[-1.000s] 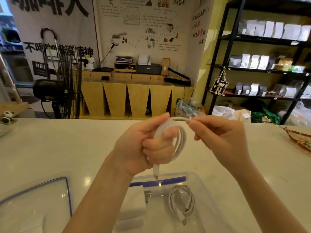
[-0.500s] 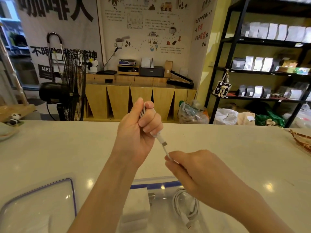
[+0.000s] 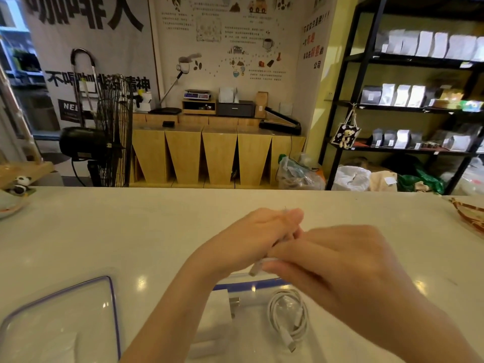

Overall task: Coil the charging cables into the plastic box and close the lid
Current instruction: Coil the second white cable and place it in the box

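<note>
We keep both hands' fingers (image 3: 285, 254) clamped on the white cable (image 3: 258, 267), tucking its loose plug end before lowering it into the plastic box (image 3: 251, 284) below.

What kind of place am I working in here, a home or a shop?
Most likely a coffee shop. Black shelving holds rows of sealed pouches, a wall poster shows cups and beans, and a small scale sits on the wooden counter behind the white worktop.
</note>
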